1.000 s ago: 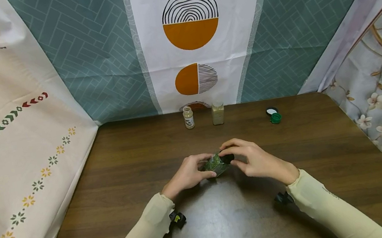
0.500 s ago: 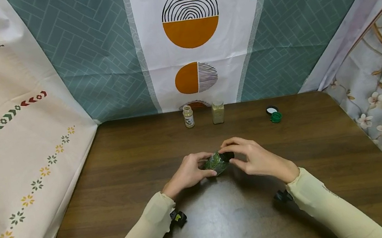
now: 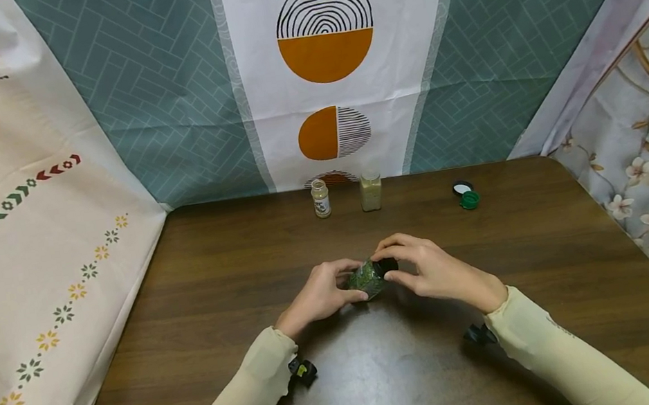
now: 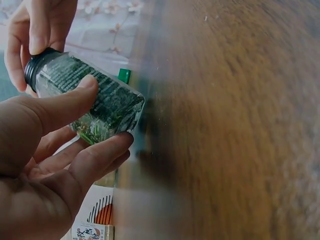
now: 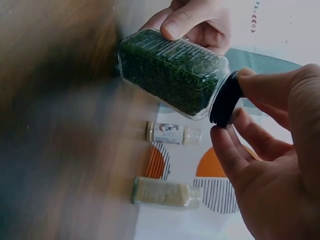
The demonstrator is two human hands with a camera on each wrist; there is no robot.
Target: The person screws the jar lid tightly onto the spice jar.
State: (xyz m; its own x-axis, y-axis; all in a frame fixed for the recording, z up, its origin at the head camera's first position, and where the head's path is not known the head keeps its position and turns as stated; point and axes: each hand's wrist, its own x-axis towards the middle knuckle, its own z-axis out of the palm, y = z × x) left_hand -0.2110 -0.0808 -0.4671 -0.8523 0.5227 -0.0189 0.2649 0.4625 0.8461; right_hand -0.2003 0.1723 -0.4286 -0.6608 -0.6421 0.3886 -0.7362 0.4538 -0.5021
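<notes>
"What have you got there?"

"A glass jar of green dried herbs [image 5: 170,72]. It's in front of me, over the middle of the bench [image 3: 215,268]. It's tipped on a slant, and its black lid [image 5: 227,100] points to my right."

"How are you holding it?"

"My left grip [image 3: 323,293] is clamped on the side of the jar, thumb on one side, fingers on the other. My right grip [image 3: 428,265] is closed on the lid, pinching it with thumb and fingers."

"Does the jar touch the wood?"

"I can't tell."

"What else is there?"

"At the back, a small jar with a white label [image 3: 321,203] stands up straight. A square jar of pale powder [image 3: 371,194] stands near it, on its right. Further right, a black cap with a white inside [image 3: 462,188] lies just beside a green cap [image 3: 470,200]."

"And behind them?"

"A cloth [image 3: 333,92] with orange and stripy round shapes."
</notes>
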